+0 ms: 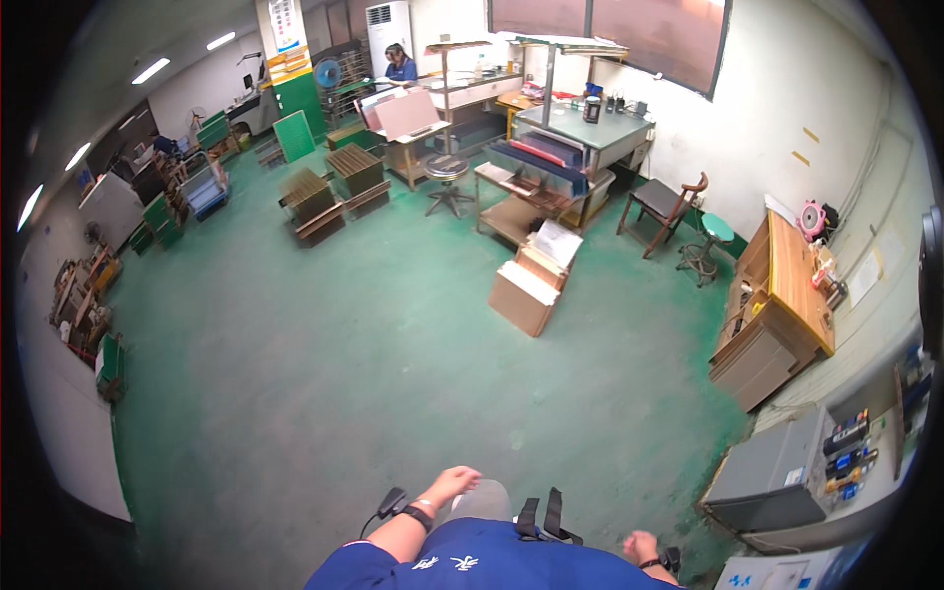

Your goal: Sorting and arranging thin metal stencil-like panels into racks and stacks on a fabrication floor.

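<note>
My left hand [454, 482] is in front of my body at the lower middle, its fingers loosely bent and nothing visible in it. A dark band with a small black device [391, 502] circles that wrist. Low on the right, my right hand [641, 547] hangs beside my body. Its fingers are too small and foreshortened to make out, and no held thing shows. Another black device [671, 560] is on the right wrist. Neither hand touches any furniture. Ahead on the green floor [393, 374] is a stack of brown boards [526, 295].
Wooden racks of panels [309, 197], a round stool [446, 169] and a worktable [580, 128] stand ahead. A chair [665, 208], a green stool [716, 228], a wooden cabinet [787, 285] and a grey metal box [767, 472] line the right. A person [401, 67] sits far back.
</note>
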The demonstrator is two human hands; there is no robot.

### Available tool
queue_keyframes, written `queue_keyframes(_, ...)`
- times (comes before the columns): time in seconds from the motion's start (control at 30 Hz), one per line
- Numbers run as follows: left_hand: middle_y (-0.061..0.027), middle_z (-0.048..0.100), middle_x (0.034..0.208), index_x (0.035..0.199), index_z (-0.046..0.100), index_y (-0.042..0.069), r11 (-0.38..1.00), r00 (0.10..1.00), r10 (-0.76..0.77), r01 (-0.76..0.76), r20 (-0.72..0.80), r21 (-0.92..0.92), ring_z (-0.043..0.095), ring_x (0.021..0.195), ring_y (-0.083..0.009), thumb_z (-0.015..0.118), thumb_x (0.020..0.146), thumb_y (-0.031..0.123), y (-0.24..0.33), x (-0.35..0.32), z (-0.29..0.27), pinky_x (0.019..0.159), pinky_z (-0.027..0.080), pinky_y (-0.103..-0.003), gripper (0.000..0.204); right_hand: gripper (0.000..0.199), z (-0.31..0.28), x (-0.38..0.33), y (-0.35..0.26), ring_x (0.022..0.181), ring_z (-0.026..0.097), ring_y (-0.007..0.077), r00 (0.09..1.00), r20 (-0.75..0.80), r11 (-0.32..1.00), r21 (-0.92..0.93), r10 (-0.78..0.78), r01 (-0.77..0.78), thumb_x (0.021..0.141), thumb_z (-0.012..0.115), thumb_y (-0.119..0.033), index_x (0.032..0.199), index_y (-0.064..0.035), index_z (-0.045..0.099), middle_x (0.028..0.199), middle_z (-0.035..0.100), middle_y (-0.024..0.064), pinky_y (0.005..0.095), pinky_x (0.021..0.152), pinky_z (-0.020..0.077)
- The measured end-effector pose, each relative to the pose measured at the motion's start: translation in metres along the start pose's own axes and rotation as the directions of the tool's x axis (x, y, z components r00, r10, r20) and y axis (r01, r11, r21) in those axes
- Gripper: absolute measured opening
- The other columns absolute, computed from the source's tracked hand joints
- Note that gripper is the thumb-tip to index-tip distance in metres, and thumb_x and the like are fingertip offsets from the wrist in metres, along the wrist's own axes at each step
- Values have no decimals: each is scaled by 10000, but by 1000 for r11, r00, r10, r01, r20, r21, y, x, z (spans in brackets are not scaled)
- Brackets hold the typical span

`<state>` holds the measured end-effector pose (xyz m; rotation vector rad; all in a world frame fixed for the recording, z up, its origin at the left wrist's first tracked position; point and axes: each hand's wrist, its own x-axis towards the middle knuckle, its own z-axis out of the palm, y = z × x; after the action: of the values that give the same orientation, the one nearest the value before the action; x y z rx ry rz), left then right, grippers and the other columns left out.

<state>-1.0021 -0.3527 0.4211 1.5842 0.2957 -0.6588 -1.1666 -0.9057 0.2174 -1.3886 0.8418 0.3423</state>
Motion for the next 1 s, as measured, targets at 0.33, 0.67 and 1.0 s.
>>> queue_keyframes(0.33, -84, 603, 821, 993, 543, 91, 763, 723, -581, 325, -373, -559, 587, 658, -232, 503, 841, 188, -69, 134, -69, 529, 483, -360, 184, 209, 130, 109, -336, 769, 626, 196, 981, 39, 942, -276, -189, 192, 913, 448, -146, 1052, -25, 547, 904, 616, 104, 333, 623, 532)
queue_keyframes(0.67, -79, 629, 908, 1039, 558, 79, 917, 916, -202, 52, -347, -396, 616, 728, -185, 481, 877, 238, 230, 393, 4, 601, 510, -310, 240, 207, 28, 289, -330, 712, 568, 222, 890, 456, 777, -571, 29, 267, 819, 530, -246, 822, -50, 594, 750, 603, 98, 353, 665, 451)
queue_keyframes(1.0, -106, 593, 1036, 1135, 509, 34, 856, 949, -126, -43, -288, -516, 594, 903, -192, 389, 939, 194, 413, 552, 109, 747, 497, -306, 280, 188, 43, 455, -674, 624, 615, 183, 986, 161, 942, -334, 35, 21, 905, 484, -218, 942, -59, 578, 765, 621, 67, 334, 563, 522)
